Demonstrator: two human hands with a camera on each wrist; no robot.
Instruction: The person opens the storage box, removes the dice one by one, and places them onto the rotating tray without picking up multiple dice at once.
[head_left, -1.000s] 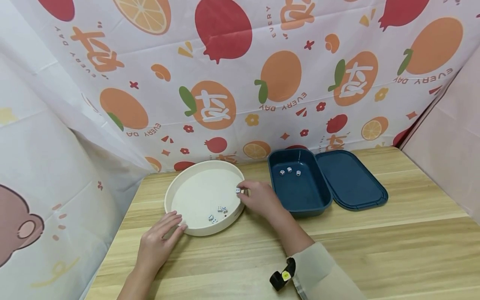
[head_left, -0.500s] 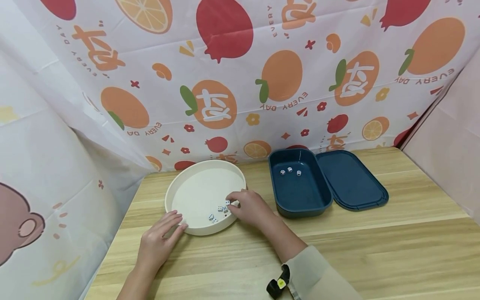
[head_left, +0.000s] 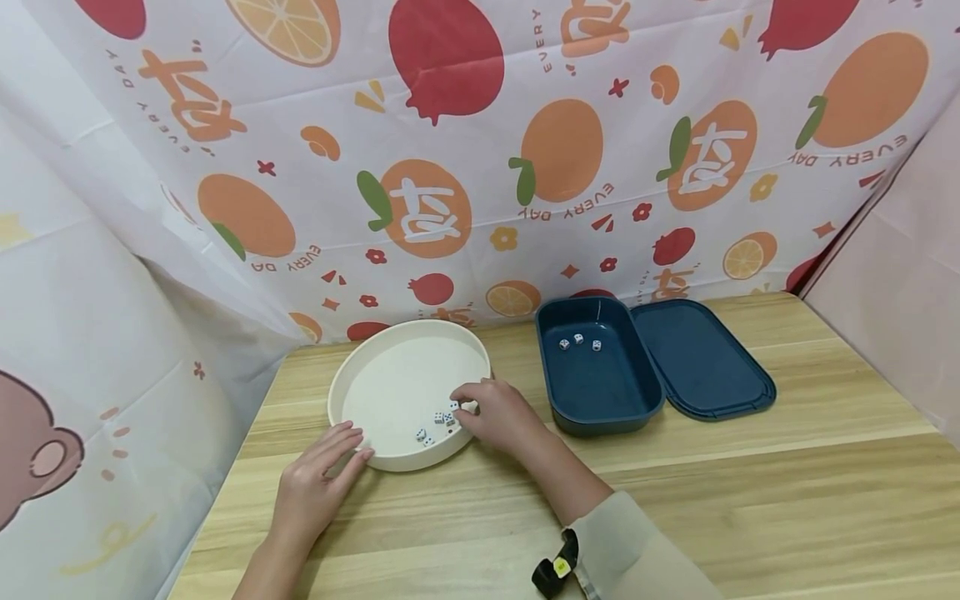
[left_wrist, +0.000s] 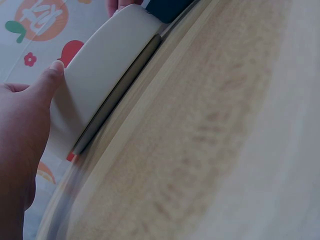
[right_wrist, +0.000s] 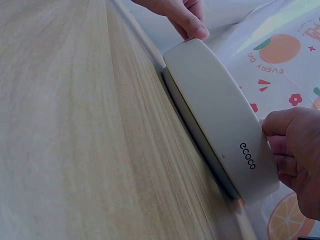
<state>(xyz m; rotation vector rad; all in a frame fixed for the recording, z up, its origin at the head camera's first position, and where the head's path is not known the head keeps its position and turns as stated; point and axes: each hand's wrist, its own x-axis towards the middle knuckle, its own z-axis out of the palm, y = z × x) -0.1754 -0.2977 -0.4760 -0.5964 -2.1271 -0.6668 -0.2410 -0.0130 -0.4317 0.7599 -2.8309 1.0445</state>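
Observation:
A round cream tray (head_left: 397, 367) stands on the table, with several white dice (head_left: 422, 435) near its front right wall. My right hand (head_left: 491, 412) reaches over the tray's right rim and pinches a die (head_left: 454, 405) between thumb and index finger, close beside the others. In the right wrist view its fingers (right_wrist: 282, 125) bend over the rim and hide the die. My left hand (head_left: 315, 479) rests at the tray's front left rim, fingers fairly straight over the edge. Its thumb (left_wrist: 56, 70) lies along the rim in the left wrist view.
Right of the tray stands a dark blue box (head_left: 607, 421) with 3 dice (head_left: 578, 339) at its far end. Its matching flat lid (head_left: 705, 358) lies against its right side. A fruit-print cloth (head_left: 480, 167) hangs behind the wooden table (head_left: 750, 500).
My right hand has moved left and toward me, bringing the pinched die from above the rim to the group of dice. Over the last half second it barely moves. My left hand has stayed put.

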